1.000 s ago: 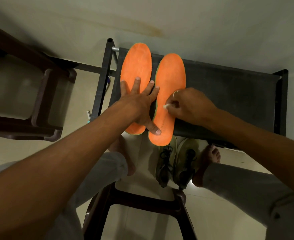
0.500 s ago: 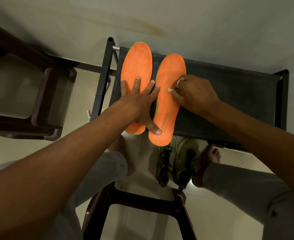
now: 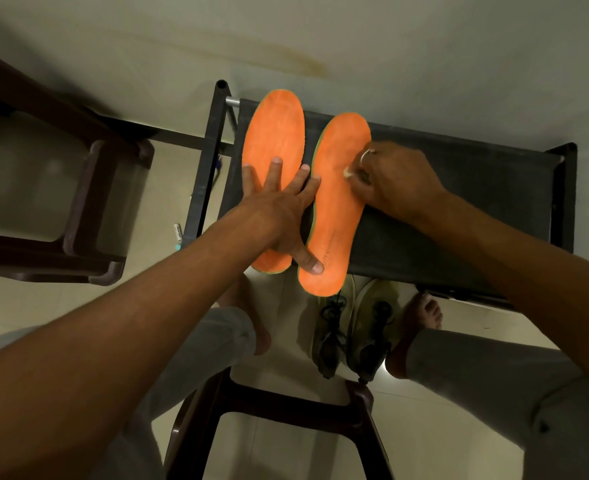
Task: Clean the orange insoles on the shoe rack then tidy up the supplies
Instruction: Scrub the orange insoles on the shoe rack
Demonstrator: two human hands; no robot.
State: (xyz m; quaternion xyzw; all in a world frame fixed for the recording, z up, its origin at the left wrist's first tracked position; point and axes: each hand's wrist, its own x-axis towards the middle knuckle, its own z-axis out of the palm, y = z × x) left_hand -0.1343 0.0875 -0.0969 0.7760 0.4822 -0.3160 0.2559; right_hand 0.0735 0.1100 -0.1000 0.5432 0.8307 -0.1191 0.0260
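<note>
At frame centre the two insoles [image 3: 274,129] lie side by side on the rack [image 3: 459,188]. The left hand [image 3: 279,209], fingers spread flat, pins both. The right hand [image 3: 393,181] pinches a small white wad [image 3: 347,173], which has climbed from the right insole's [image 3: 338,223] middle toward its toe. Scrubbing looks to be under way, and tidying not yet begun.

The room is dim with a dull greenish cast; the wall [image 3: 424,46] takes the most light, and the left corners fall dark. The glossy floor [image 3: 286,445] shows soft reflections, while the insoles [image 3: 334,216] look sharp and saturated. Wide-angle bending stretches the forearms [image 3: 78,375], which look soft toward the lower edges.
</note>
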